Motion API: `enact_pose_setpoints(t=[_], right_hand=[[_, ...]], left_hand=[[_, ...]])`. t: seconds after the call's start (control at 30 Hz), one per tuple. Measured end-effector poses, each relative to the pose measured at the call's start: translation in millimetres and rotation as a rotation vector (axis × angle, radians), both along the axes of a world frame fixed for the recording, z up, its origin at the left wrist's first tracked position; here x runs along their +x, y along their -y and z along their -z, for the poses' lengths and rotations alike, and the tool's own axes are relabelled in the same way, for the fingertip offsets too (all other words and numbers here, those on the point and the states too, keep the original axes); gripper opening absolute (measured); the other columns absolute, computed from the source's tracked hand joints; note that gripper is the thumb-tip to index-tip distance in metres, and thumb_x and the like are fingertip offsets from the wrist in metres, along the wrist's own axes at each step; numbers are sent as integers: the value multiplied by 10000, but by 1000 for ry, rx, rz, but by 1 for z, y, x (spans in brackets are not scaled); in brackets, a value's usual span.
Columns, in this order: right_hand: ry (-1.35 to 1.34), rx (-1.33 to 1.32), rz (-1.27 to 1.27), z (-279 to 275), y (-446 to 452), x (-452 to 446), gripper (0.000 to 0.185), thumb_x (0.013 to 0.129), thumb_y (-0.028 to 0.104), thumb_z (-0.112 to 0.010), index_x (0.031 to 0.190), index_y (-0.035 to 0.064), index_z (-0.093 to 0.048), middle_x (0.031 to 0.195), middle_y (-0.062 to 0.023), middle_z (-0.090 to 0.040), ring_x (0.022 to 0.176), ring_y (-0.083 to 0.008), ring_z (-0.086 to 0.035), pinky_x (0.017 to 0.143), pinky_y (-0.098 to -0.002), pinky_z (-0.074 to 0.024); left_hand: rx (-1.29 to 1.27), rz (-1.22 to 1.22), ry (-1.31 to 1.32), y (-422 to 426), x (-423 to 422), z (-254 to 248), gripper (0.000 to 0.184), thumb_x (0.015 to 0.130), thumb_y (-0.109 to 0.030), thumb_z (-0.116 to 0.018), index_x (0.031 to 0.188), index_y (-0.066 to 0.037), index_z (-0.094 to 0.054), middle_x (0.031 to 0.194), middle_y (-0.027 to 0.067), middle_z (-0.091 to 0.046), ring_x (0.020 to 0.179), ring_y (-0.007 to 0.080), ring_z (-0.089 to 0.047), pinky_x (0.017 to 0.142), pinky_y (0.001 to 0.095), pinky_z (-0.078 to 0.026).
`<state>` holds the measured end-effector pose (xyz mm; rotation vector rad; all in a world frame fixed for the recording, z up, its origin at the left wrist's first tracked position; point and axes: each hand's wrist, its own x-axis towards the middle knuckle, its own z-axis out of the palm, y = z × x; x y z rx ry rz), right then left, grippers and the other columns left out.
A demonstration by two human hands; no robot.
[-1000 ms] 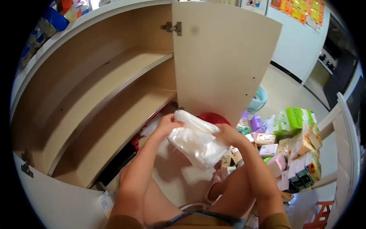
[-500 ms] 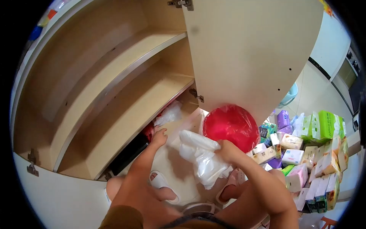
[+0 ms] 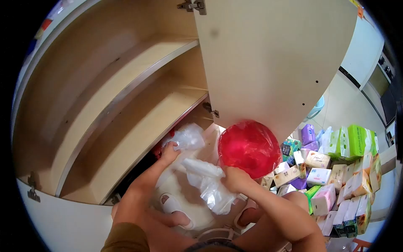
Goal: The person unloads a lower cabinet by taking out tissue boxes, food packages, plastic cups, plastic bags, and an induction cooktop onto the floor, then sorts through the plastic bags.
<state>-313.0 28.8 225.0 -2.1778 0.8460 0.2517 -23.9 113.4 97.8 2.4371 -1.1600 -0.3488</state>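
My right hand [image 3: 236, 179] is closed on a bunched white plastic bag [image 3: 210, 185], which hangs over the floor between my feet. Down at the bottom of the cabinet, my left hand [image 3: 169, 153] grips the edge of a clear plastic bag [image 3: 188, 137]. Some red material [image 3: 158, 150] shows behind that hand, partly hidden in the dark gap under the lowest shelf. To the right of both bags stands a red bin [image 3: 250, 147] lined with clear film.
The cabinet's curved shelves [image 3: 138, 122] rise on the left, and its door [image 3: 273, 63] stands open above the bin. Many tissue packs [image 3: 319, 176] are piled at the right. My feet wear white slippers [image 3: 172, 205]. A light blue bucket [image 3: 316, 108] is behind the door.
My left hand has reached the clear bag and taken hold of it; the bag now lies more spread out. My right hand, still holding the white bag, has shifted slightly left and down.
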Motion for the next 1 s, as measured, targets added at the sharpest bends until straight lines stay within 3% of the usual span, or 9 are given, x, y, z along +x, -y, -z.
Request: enact_pose_setpoints(t=[0.1, 0.17, 0.23, 0.5, 0.57, 0.63, 0.77, 0.87, 1.0], right_hand=[[-34, -25, -27, 14, 1, 2, 257, 691, 131, -470, 881, -16, -561, 869, -217, -560, 821, -331, -549, 715, -395, -431], [-30, 35, 21, 14, 3, 1, 279, 683, 133, -473, 887, -37, -559, 870, -231, -556, 825, -333, -551, 725, -390, -429], [-27, 29, 18, 19, 4, 1, 295, 669, 139, -494, 893, -44, -558, 868, -236, -556, 827, -337, -550, 731, -387, -427], [107, 219, 182, 14, 3, -3, 360, 633, 97, -512, 958, -58, -537, 806, -216, -577, 763, -291, -578, 691, -337, -437], [230, 318, 252, 11, 0, -2, 349, 646, 77, -509, 965, -62, -530, 824, -196, -578, 760, -266, -574, 686, -330, -439], [349, 417, 321, 23, -1, 1, 337, 659, 57, -505, 973, -65, -523, 842, -175, -578, 758, -241, -571, 682, -324, -441], [634, 748, 389, 38, -3, 12, 307, 731, 38, -481, 1031, -30, -483, 909, -128, -558, 777, -209, -557, 680, -322, -450], [710, 960, 461, 13, -8, 15, 280, 780, 73, -457, 1052, 5, -464, 933, -110, -547, 797, -205, -552, 681, -325, -456], [699, 1109, 466, 0, -12, 11, 261, 830, 146, -396, 1064, 44, -451, 979, -94, -524, 855, -204, -535, 690, -334, -459]], left_hand=[[-311, -128, -128, -9, -10, -23, 286, 602, -108, -643, 843, -7, -527, 867, 146, -524, 892, 256, -494, 771, 319, -393], [-337, -183, -209, -17, -15, -36, 273, 683, -77, -582, 928, 6, -495, 914, 134, -519, 866, 222, -511, 746, 322, -422], [-226, -264, -1047, -25, -22, -65, 225, 754, -58, -509, 965, 14, -478, 917, 121, -531, 843, 197, -525, 728, 309, -437], [-594, -246, -863, -63, -68, -140, 200, 834, -145, -429, 930, 14, -504, 870, 72, -551, 785, 145, -521, 703, 274, -424], [-760, -197, -451, -67, -86, -151, 172, 823, -136, -464, 878, 17, -521, 841, 59, -555, 749, 124, -508, 689, 243, -404], [-762, -155, -383, -68, -90, -137, 141, 814, -124, -476, 832, 6, -527, 882, 55, -551, 765, 117, -500, 702, 251, -401], [-685, 419, -140, -51, -142, -144, 70, 731, -123, -549, 767, -63, -545, 1133, 107, -459, 1105, 261, -382, 858, 350, -327], [-530, 636, 72, -45, -167, -146, 54, 717, -127, -556, 739, -78, -561, 1212, 132, -402, 1178, 326, -281, 928, 423, -224], [-450, 733, 46, -45, -181, -153, 75, 705, -158, -549, 716, -85, -560, 1227, 109, -392, 1203, 329, -230, 878, 549, -176]])
